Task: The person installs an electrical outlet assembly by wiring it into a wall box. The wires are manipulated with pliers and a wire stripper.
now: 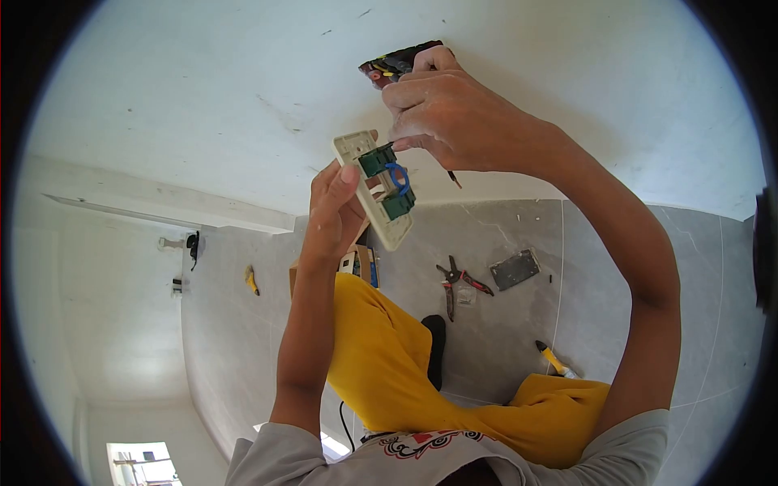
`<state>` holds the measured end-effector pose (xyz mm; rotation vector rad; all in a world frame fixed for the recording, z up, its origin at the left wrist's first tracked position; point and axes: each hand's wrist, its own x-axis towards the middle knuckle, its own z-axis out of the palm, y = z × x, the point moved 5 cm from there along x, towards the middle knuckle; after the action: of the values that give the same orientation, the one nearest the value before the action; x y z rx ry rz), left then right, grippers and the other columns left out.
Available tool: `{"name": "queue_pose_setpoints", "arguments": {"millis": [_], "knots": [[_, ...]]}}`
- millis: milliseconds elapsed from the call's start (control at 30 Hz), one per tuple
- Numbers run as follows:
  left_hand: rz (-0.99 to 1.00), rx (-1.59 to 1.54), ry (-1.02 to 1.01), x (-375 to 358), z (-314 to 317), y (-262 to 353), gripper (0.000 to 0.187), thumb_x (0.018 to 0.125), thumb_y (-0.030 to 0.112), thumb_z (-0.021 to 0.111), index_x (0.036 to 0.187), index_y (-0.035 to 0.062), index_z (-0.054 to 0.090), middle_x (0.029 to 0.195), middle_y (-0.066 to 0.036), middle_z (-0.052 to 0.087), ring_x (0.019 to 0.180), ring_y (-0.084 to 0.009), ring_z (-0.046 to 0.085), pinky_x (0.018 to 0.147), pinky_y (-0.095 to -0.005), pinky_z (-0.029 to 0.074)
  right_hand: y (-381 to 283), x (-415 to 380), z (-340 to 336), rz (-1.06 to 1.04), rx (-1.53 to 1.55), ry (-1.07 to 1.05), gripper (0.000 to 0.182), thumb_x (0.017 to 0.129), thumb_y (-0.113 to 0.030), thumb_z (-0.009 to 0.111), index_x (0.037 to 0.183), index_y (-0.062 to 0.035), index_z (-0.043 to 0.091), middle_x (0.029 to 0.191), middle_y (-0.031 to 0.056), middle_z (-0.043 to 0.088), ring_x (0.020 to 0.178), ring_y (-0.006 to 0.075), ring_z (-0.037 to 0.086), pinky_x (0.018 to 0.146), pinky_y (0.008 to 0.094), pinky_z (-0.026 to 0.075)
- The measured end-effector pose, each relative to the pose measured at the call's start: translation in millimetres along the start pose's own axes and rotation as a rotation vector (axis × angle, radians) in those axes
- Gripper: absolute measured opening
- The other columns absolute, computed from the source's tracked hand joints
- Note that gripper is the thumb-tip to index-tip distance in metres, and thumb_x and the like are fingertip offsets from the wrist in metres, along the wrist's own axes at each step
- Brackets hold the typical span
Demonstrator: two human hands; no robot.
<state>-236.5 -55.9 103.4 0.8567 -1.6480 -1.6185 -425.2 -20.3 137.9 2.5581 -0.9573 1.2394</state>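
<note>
My left hand grips a white switch plate by its edge, with the back facing me. Two green modules sit in its frame, and a short blue wire loops between them. My right hand is curled in front of the wall, its thumb tip close to the upper module. From under that hand pokes a dark wire with a bare copper end; the fingers seem closed on it, though their grip is partly hidden. Behind the fingers, a wall box holds several wires.
Red-and-black wire strippers and a dark rectangular plate lie on the grey tile floor. A yellow-handled tool rests near my knee, and another yellow tool lies farther left. An open cardboard box stands beside my leg.
</note>
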Motion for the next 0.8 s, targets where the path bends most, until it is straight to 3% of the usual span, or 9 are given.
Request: {"name": "queue_pose_setpoints", "arguments": {"millis": [200,300,400,500,567,667,733,767,800], "knots": [[-0.013,-0.050,-0.030,1.9,11.7,-2.9,0.083,0.082,0.022,0.069,0.148,-0.0051,0.026,0.134,-0.021,0.051,0.127,-0.0342,0.052,0.111,-0.0481,0.037,0.0,-4.9,-7.7,-0.089,-0.103,0.129,0.009,0.079,-0.019,0.076,0.085,-0.0127,0.078,0.081,0.0004,0.064,0.097,0.0229,0.057,0.099,0.0412,0.034],[-0.114,-0.202,-0.108,4.9,17.3,-18.6,0.077,0.079,0.014,0.065,0.146,-0.0001,0.030,0.133,-0.017,0.050,0.131,-0.0352,0.048,0.115,-0.0491,0.032,4.1,-8.2,-10.5,-0.010,-0.097,-0.022,0.015,0.073,-0.020,0.080,0.080,-0.0086,0.074,0.098,-0.0009,0.067,0.110,0.0224,0.055,0.103,0.0406,0.032],[-0.194,-0.479,-0.191,8.7,31.5,-27.1,0.074,0.081,0.006,0.062,0.146,0.0042,0.027,0.129,-0.016,0.054,0.122,-0.0286,0.054,0.110,-0.0468,0.037,6.4,-8.9,-19.7,-0.040,-0.101,0.029,0.014,0.076,-0.018,0.079,0.088,-0.0111,0.076,0.102,-0.0003,0.065,0.111,0.0200,0.055,0.104,0.0417,0.033],[-0.275,-0.593,-0.217,9.2,40.8,-30.0,0.065,0.082,0.006,0.061,0.141,0.0068,0.034,0.129,-0.013,0.054,0.122,-0.0276,0.053,0.110,-0.0463,0.037,12.5,-10.9,-27.3,0.002,0.033,0.172,0.022,0.077,-0.013,0.078,0.098,-0.0085,0.074,0.114,0.0038,0.061,0.114,0.0222,0.053,0.104,0.0412,0.035],[-0.307,-0.665,-0.228,8.9,39.3,-31.3,0.061,0.082,0.006,0.060,0.139,0.0081,0.038,0.130,-0.012,0.054,0.122,-0.0270,0.053,0.111,-0.0460,0.036,18.6,-14.4,-34.1,0.160,0.231,0.273,0.027,0.080,-0.009,0.075,0.106,-0.0061,0.071,0.117,0.0075,0.059,0.110,0.0236,0.056,0.097,0.0381,0.044],[-0.319,-0.683,-0.267,5.6,20.2,-29.9,0.063,0.085,0.013,0.065,0.141,0.0073,0.037,0.132,-0.011,0.053,0.123,-0.0247,0.052,0.111,-0.0449,0.036,15.3,-19.4,-49.0,0.158,0.204,0.353,0.026,0.083,-0.007,0.072,0.109,-0.0046,0.069,0.117,0.0092,0.060,0.106,0.0233,0.059,0.087,0.0337,0.050],[-0.376,-0.044,-0.119,-13.1,-21.8,-28.1,0.056,0.091,0.026,0.067,0.139,0.0047,0.046,0.135,-0.013,0.055,0.128,-0.0260,0.052,0.112,-0.0431,0.037,17.0,-28.9,-60.0,0.123,0.040,0.364,0.023,0.091,-0.012,0.068,0.113,-0.0050,0.068,0.126,0.0119,0.059,0.111,0.0228,0.059,0.094,0.0316,0.047],[-0.280,0.143,-0.139,-18.6,-45.9,-18.7,0.054,0.092,0.026,0.067,0.138,0.0041,0.048,0.135,-0.012,0.056,0.126,-0.0254,0.053,0.110,-0.0414,0.039,26.8,-35.8,-63.2,0.153,-0.036,0.360,0.023,0.094,-0.012,0.066,0.115,-0.0039,0.068,0.127,0.0117,0.060,0.115,0.0224,0.058,0.097,0.0310,0.046],[-0.195,0.347,-0.155,-32.7,-75.0,-9.0,0.052,0.093,0.026,0.067,0.137,0.0034,0.049,0.135,-0.012,0.057,0.125,-0.0248,0.054,0.109,-0.0397,0.041,23.6,-36.3,-70.4,0.111,-0.157,0.416,0.018,0.092,-0.009,0.067,0.110,-0.0062,0.070,0.118,0.0102,0.065,0.104,0.0214,0.062,0.088,0.0313,0.049]]}}
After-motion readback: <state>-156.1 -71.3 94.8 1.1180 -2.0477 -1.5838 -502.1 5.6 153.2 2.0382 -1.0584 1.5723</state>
